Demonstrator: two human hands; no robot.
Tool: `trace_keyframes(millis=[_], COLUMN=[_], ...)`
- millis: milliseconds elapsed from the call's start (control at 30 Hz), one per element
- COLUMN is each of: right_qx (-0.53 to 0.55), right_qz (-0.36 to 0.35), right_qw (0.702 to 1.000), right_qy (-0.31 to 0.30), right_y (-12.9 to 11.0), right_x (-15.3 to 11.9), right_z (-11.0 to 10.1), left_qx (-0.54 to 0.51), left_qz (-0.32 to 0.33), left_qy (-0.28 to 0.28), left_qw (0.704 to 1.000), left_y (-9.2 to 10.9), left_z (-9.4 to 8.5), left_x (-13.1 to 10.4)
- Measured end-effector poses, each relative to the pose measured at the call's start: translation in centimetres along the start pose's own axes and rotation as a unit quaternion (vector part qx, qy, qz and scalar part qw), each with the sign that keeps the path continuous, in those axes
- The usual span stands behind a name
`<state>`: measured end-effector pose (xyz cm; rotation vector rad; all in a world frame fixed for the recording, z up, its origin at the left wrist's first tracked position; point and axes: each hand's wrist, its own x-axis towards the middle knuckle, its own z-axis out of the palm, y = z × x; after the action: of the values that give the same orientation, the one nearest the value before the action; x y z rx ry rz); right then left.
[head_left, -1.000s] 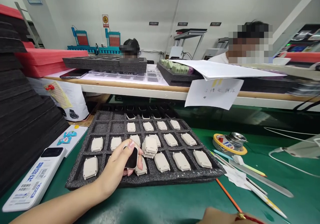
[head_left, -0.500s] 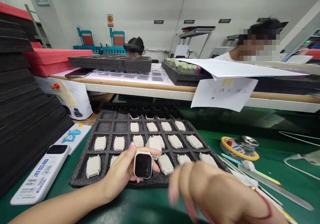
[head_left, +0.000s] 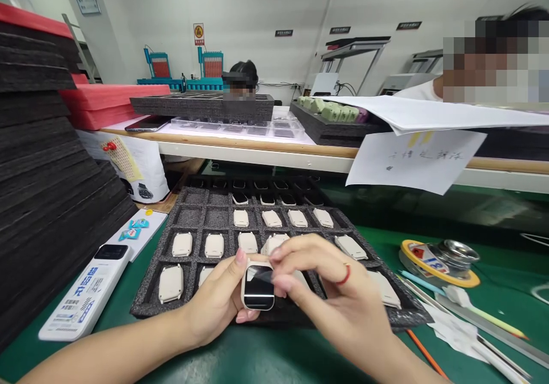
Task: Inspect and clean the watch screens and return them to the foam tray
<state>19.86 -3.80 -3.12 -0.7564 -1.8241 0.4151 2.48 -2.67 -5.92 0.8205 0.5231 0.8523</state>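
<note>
In my left hand (head_left: 210,301) is a smartwatch (head_left: 258,288) with a pale beige case, no strap and a dark glossy screen turned up towards me. My left thumb lies along its upper left side, with the fingers behind and under it. My right hand (head_left: 338,286), with a red band on one finger, pinches at the upper right edge of the same watch; the exact contact there is partly hidden. Below and behind both hands is a black foam tray (head_left: 141,292). Several similar beige watch cases (head_left: 171,282) lie in its compartments, some covered by my hands.
On the left stand stacked black foam trays (head_left: 38,172) and a white box (head_left: 86,292). A yellow tape roll (head_left: 429,266), a metal reel (head_left: 458,252) and slim tools (head_left: 484,312) lie right. A shelf (head_left: 257,152) crosses behind; two people sit beyond.
My right hand has moved left and up from the tray's front right to the watch's edge. The left hand still holds the watch. The view has shifted slightly left.
</note>
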Motion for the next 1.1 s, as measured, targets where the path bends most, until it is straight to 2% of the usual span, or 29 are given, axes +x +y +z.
trace_keyframes(millis=[133, 200, 300, 467, 667, 767, 933, 1033, 1100], right_qx=[0.061, 0.070, 0.057, -0.006, -0.081, -0.092, -0.062, -0.086, -0.110], right_qz=[0.051, 0.054, 0.037, -0.008, -0.176, -0.207, -0.183, -0.214, -0.242], right_qw=[0.988, 0.984, 0.986, 0.995, 0.980, 0.969, 0.972, 0.962, 0.955], right_qy=[0.129, 0.154, 0.151, 0.103, -0.037, -0.099, -0.132, -0.147, -0.133], right_y=[0.2, 0.3, 0.5, 1.1, 0.8, 0.1, -0.2, 0.2, 0.6], right_x=[0.4, 0.6, 0.6, 0.1, 0.5, 0.6, 0.2, 0.1, 0.2], right_z=[-0.9, -1.1, -1.2, -1.6, -2.4, -2.1, -1.8, -1.7, -1.5], left_qx=[0.018, 0.018, 0.017, 0.011, 0.004, -0.004, -0.017, -0.016, -0.014], left_qz=[0.000, 0.002, 0.007, 0.010, 0.016, 0.021, 0.025, 0.023, 0.026], left_qy=[-0.013, -0.012, -0.012, -0.018, -0.027, -0.023, -0.012, -0.009, -0.002], left_qw=[1.000, 1.000, 1.000, 1.000, 1.000, 1.000, 0.999, 1.000, 1.000], left_y=[0.1, 0.0, 0.0, -0.1, -0.1, -0.1, -0.2, -0.3, -0.3], left_z=[-0.1, -0.2, -0.3, -0.5, -0.4, -0.3, -0.6, -0.7, -0.6], left_x=[-0.1, -0.2, -0.2, -0.2, 0.1, 0.1, 0.0, 0.0, 0.0])
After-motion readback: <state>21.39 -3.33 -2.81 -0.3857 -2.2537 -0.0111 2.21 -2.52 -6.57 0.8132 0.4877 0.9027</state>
